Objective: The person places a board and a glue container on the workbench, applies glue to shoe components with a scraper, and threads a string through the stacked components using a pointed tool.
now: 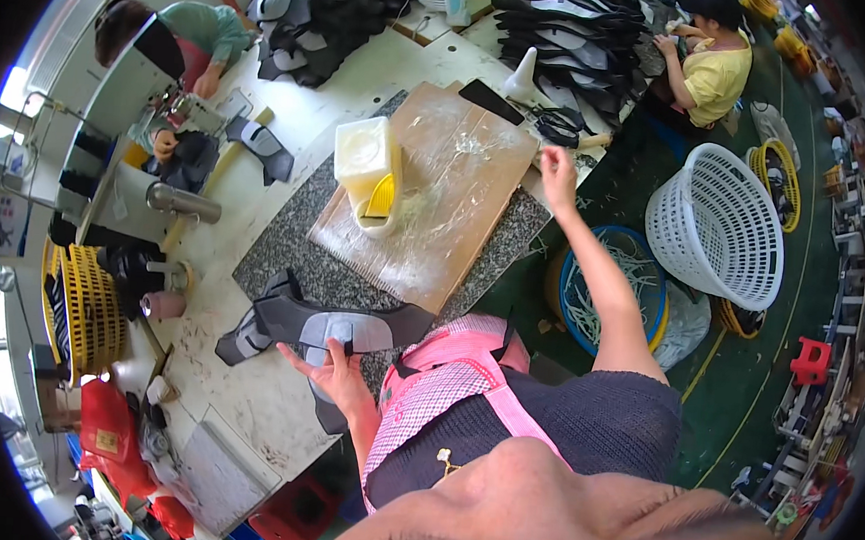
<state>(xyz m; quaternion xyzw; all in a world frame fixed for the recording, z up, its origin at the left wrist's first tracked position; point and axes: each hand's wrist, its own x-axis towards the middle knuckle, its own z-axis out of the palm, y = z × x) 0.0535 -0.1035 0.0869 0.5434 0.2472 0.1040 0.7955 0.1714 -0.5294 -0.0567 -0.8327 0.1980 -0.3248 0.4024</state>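
My left hand (343, 379) grips the near edge of a black and grey fabric shoe upper (358, 329), with one finger stretched out to the left. The piece lies across the front of a speckled stone slab (275, 251), beside other cut pieces (243, 341). My right hand (558, 178) is raised past the right edge of a cardboard sheet (458, 187), its fingers curled together; whatever they hold is too small to make out. On the smeared cardboard stands a whitish plastic container (362, 155) with a yellow ribbed part (381, 196).
Black-handled scissors (560, 125), a phone (491, 101) and a white cone-shaped bottle (522, 74) lie beyond the cardboard. Stacked dark pieces (569, 41) are behind. A white basket (718, 225) and a blue-rimmed bin (574, 325) stand right. Two people work nearby; a sewing machine (195, 113) is left.
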